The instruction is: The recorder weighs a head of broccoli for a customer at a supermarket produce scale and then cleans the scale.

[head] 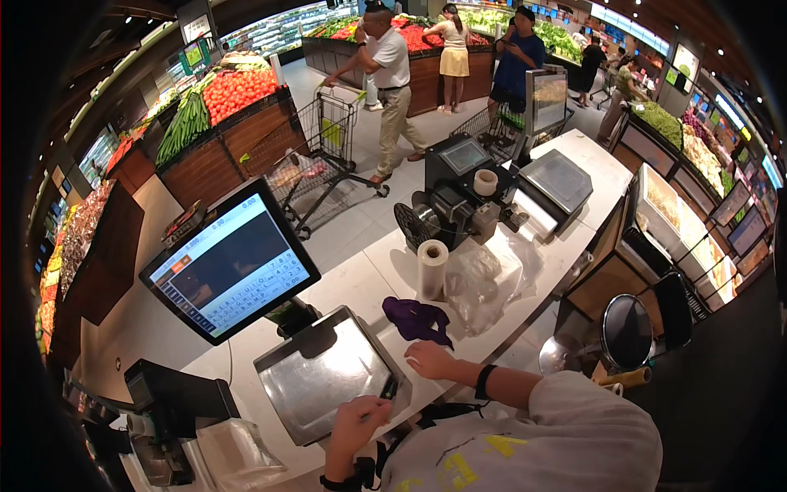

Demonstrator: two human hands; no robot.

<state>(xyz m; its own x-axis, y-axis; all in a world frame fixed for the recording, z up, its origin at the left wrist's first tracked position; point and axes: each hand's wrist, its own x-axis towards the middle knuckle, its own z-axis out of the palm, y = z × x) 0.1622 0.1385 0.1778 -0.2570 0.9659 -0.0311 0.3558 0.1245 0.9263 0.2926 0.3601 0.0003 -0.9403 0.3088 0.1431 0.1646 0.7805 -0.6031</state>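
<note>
At the near right corner of a weighing scale's steel platform [326, 381] is my left hand [359, 423], its fingers bent inward. Whether it touches the platform or holds something small cannot be made out. My right hand [433, 360] is over the counter's near side with curled fingers, just below a crumpled purple cloth [418, 320]. No object shows in it, though its palm is hidden. Black bands circle both wrists. Behind the platform stands the scale's lit touchscreen [230, 264], showing a keyboard and number pad.
A roll of clear plastic bags [433, 270] stands beside loose plastic film [486, 277]. Further right are a second scale [556, 178] and black label equipment [461, 160]. Bagging film [237, 455] lies at lower left. Past the counter, a person [390, 74] is beside a shopping cart [320, 160].
</note>
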